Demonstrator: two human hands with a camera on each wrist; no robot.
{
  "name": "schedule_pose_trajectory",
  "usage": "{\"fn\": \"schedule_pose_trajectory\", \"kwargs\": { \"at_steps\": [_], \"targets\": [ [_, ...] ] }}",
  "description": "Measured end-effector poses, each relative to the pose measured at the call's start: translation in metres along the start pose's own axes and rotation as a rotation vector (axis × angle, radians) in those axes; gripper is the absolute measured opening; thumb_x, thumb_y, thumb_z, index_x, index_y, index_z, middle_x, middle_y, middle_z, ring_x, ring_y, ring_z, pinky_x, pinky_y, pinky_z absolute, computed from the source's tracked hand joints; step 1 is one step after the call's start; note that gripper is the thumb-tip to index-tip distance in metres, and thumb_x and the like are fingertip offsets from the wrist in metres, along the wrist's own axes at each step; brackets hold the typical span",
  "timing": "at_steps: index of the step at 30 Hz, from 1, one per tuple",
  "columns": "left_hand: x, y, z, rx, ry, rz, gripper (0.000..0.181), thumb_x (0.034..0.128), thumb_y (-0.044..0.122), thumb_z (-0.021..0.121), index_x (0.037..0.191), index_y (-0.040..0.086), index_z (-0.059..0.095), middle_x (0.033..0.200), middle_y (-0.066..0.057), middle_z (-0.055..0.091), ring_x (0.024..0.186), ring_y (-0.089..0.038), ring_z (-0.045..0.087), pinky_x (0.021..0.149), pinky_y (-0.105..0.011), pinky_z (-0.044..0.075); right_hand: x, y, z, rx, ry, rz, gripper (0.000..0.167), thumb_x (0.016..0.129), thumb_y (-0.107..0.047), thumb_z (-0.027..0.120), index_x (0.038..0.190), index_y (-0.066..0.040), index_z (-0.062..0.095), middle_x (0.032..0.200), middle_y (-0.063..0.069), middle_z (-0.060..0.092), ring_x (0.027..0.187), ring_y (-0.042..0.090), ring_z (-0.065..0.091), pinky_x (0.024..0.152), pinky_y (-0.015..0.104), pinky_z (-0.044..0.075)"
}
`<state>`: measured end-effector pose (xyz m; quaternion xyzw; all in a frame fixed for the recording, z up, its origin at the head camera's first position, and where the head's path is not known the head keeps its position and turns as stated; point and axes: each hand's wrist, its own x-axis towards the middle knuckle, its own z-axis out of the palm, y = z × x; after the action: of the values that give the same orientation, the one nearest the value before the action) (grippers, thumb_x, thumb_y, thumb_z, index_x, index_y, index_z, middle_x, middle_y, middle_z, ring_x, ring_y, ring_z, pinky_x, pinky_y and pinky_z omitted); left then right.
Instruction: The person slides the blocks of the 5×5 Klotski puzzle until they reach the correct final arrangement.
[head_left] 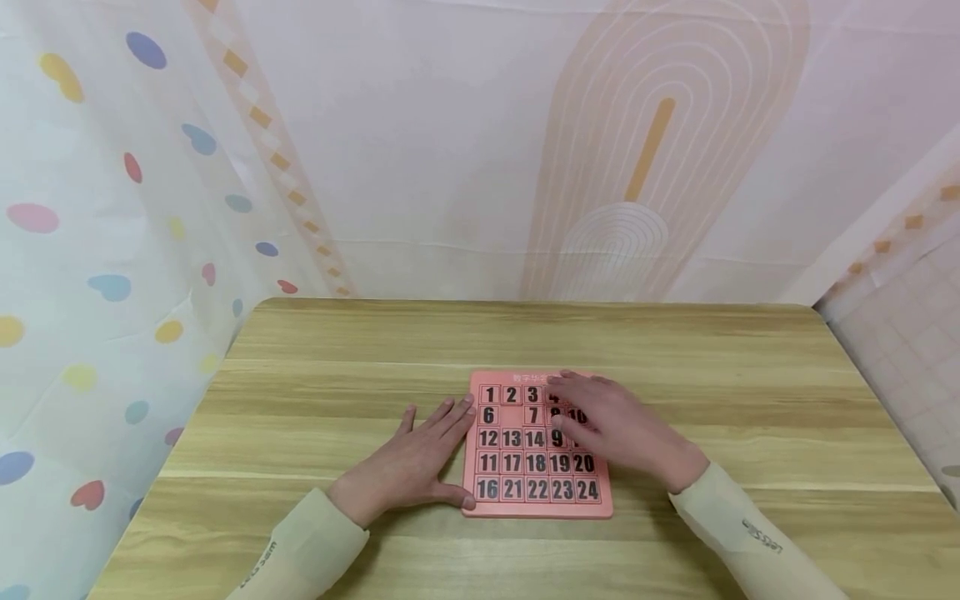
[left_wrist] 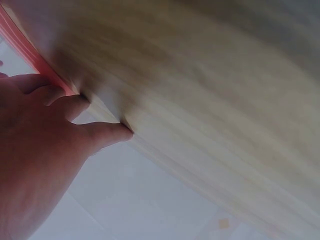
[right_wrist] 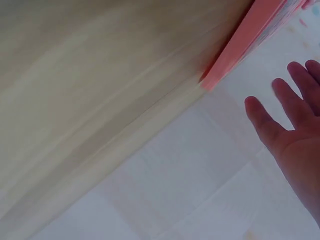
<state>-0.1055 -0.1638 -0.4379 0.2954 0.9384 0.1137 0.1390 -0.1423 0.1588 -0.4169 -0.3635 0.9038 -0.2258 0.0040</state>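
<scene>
A pink number puzzle board (head_left: 536,510) lies flat on the wooden table, its square tiles printed with black numbers. One gap shows in the second row, between the 6 tile (head_left: 488,415) and the 7 tile (head_left: 533,415). My left hand (head_left: 411,467) rests with spread fingers against the board's left edge, thumb at the lower left corner; the left wrist view shows this hand (left_wrist: 45,125) at the pink edge. My right hand (head_left: 626,425) is over the upper right tiles, fingers extended, partly covering 4, 8 and 10. In the right wrist view the hand (right_wrist: 295,125) has its fingers apart.
The wooden table (head_left: 360,342) extends around the board on all sides. Behind it hangs a pale curtain (head_left: 435,150) with arches, and at the left a cloth with coloured spots (head_left: 75,333).
</scene>
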Motion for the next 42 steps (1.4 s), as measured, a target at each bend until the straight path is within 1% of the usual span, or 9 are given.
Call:
{"fn": "schedule_pose_trajectory", "kwargs": {
  "at_steps": [3, 5, 8, 13, 19, 28, 36, 42],
  "targets": [
    [0.000, 0.000, -0.001, -0.002, -0.002, -0.004, 0.119, 0.0786, 0.073, 0.072, 0.164, 0.004, 0.026, 0.172, -0.012, 0.016, 0.157, -0.037, 0.018, 0.119, -0.073, 0.013, -0.009, 0.004, -0.005, -0.014, 0.024, 0.027, 0.048, 0.105, -0.030, 0.062, 0.143, -0.001, 0.060, 0.148, 0.017, 0.058, 0.140, 0.036, 0.051, 0.116, 0.055, 0.040],
    [0.000, 0.000, -0.001, -0.004, -0.001, -0.006, 0.119, 0.0785, 0.073, 0.072, 0.163, 0.003, 0.026, 0.172, -0.012, 0.016, 0.157, -0.037, 0.018, 0.119, -0.073, 0.013, -0.015, 0.007, -0.005, -0.032, 0.032, 0.033, 0.048, 0.105, -0.030, 0.062, 0.142, -0.001, 0.061, 0.147, 0.018, 0.058, 0.139, 0.037, 0.052, 0.115, 0.054, 0.042],
    [-0.001, 0.000, -0.001, -0.007, 0.003, -0.007, 0.119, 0.0784, 0.072, 0.073, 0.163, 0.003, 0.026, 0.172, -0.013, 0.016, 0.157, -0.037, 0.018, 0.119, -0.073, 0.013, -0.023, 0.011, -0.005, -0.065, 0.028, 0.034, 0.049, 0.105, -0.033, 0.062, 0.143, -0.001, 0.061, 0.147, 0.019, 0.058, 0.139, 0.038, 0.052, 0.113, 0.056, 0.043],
    [-0.001, -0.001, 0.000, -0.009, 0.007, -0.005, 0.119, 0.0783, 0.073, 0.073, 0.163, 0.003, 0.027, 0.172, -0.012, 0.016, 0.157, -0.037, 0.018, 0.119, -0.074, 0.013, -0.040, 0.017, -0.002, -0.129, -0.014, 0.054, 0.054, 0.107, -0.038, 0.057, 0.149, -0.004, 0.055, 0.154, 0.017, 0.051, 0.145, 0.037, 0.044, 0.115, 0.060, 0.039],
    [-0.001, -0.001, 0.001, -0.014, 0.001, -0.015, 0.120, 0.0774, 0.074, 0.072, 0.163, 0.004, 0.026, 0.172, -0.012, 0.015, 0.157, -0.037, 0.017, 0.119, -0.073, 0.011, -0.055, 0.024, -0.002, -0.164, -0.072, 0.084, 0.062, 0.108, -0.042, 0.054, 0.156, -0.004, 0.045, 0.161, 0.014, 0.042, 0.150, 0.035, 0.037, 0.119, 0.060, 0.033],
    [-0.001, 0.000, 0.000, -0.017, -0.002, -0.012, 0.119, 0.0788, 0.074, 0.071, 0.164, 0.004, 0.026, 0.172, -0.011, 0.015, 0.157, -0.036, 0.017, 0.120, -0.073, 0.012, -0.062, 0.027, 0.001, -0.174, -0.106, 0.060, 0.069, 0.106, -0.049, 0.055, 0.158, -0.005, 0.043, 0.163, 0.012, 0.040, 0.151, 0.034, 0.036, 0.120, 0.060, 0.032],
    [0.000, 0.000, -0.001, -0.014, -0.008, -0.014, 0.119, 0.0789, 0.074, 0.071, 0.163, 0.003, 0.026, 0.172, -0.011, 0.015, 0.157, -0.036, 0.017, 0.119, -0.073, 0.012, -0.065, 0.028, 0.001, -0.168, -0.148, 0.076, 0.072, 0.105, -0.053, 0.054, 0.160, -0.008, 0.040, 0.166, 0.008, 0.034, 0.153, 0.032, 0.031, 0.121, 0.060, 0.030],
    [0.002, 0.000, -0.003, -0.009, -0.020, -0.015, 0.120, 0.0784, 0.076, 0.070, 0.164, 0.004, 0.026, 0.172, -0.011, 0.015, 0.157, -0.036, 0.016, 0.119, -0.073, 0.013, -0.066, 0.028, 0.002, -0.172, -0.143, 0.074, 0.072, 0.105, -0.052, 0.054, 0.159, -0.008, 0.041, 0.166, 0.009, 0.035, 0.153, 0.033, 0.032, 0.120, 0.061, 0.031]
  ]
}}
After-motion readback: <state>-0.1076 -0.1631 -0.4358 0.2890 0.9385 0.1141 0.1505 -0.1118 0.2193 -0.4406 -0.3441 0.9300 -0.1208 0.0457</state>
